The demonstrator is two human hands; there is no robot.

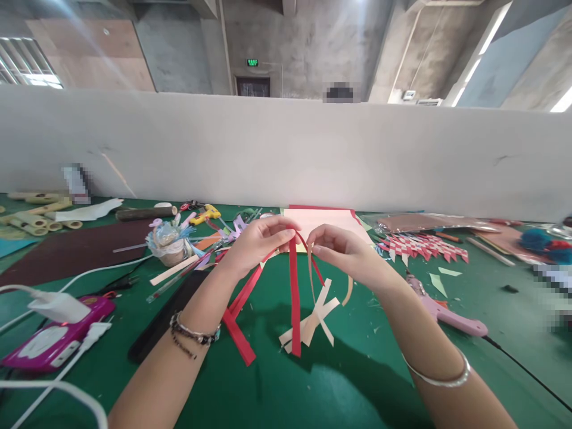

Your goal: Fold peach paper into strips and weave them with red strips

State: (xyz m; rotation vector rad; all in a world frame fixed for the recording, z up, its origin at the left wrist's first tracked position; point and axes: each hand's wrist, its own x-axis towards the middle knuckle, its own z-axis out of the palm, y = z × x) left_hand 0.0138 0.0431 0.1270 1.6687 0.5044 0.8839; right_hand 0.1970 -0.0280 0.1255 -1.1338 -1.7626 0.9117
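Observation:
My left hand pinches red paper strips near the middle of the view. One long red strip hangs straight down from its fingertips. My right hand is closed on a thin cream paper strip that hangs beside the red ones. Between the two hands a red strip bends over and slants down. Below them, several cream paper strips lie crossed in a loose pile on the green table. More red strips lie to the left, under my left wrist.
Pale paper sheets lie behind my hands. A woven red-and-white paper piece and a pink glue gun are on the right. A purple power strip with white cables sits left. A white partition closes the back.

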